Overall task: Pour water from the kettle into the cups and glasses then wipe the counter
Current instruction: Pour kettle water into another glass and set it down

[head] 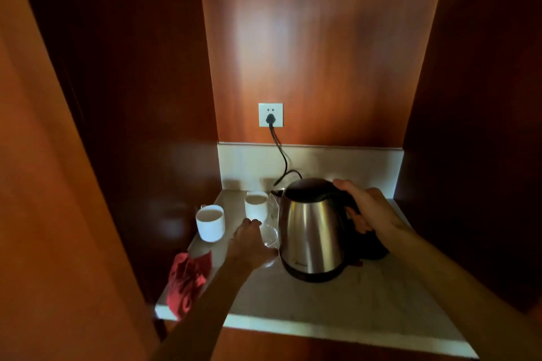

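Observation:
A steel kettle with a black lid stands upright on the pale stone counter. My right hand grips its black handle on the right side. My left hand is closed around a clear glass just left of the kettle. Two white cups stand behind and to the left: one near the left wall, the other further back, next to the kettle's spout. A crumpled red cloth lies at the counter's left front edge.
The counter sits in a narrow niche with dark wooden walls on both sides and behind. A black cord runs from a white wall socket down behind the kettle. The kettle's black base lies under my right wrist.

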`<state>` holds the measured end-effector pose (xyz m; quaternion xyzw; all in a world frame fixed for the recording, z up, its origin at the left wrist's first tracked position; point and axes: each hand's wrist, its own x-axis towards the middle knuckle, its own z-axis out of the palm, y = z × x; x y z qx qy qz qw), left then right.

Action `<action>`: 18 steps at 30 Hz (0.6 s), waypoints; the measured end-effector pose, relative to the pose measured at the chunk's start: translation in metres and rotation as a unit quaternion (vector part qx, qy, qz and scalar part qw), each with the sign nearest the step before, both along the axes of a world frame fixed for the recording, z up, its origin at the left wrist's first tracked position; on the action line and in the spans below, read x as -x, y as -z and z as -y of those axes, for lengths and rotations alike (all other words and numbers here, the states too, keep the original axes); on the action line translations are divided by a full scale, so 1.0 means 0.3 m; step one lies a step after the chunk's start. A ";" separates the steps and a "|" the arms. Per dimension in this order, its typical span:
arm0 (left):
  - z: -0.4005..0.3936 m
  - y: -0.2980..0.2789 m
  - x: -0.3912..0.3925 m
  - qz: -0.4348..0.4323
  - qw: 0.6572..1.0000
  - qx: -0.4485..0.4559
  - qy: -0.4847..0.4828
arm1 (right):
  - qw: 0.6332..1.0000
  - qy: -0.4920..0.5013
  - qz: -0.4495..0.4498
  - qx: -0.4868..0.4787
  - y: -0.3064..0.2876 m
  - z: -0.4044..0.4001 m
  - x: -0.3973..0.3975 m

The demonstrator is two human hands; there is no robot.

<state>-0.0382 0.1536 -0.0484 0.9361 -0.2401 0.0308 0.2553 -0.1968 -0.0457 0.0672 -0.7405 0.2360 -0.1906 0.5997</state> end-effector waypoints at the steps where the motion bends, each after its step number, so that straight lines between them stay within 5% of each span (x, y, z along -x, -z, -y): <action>1: -0.005 0.011 0.022 -0.002 1.000 0.006 -0.001 | 1.000 0.000 -0.005 0.003 0.007 0.000 0.012; 18: -0.047 0.139 0.094 -0.033 0.998 0.038 0.024 | 0.992 -0.050 -0.093 0.062 0.038 0.037 0.085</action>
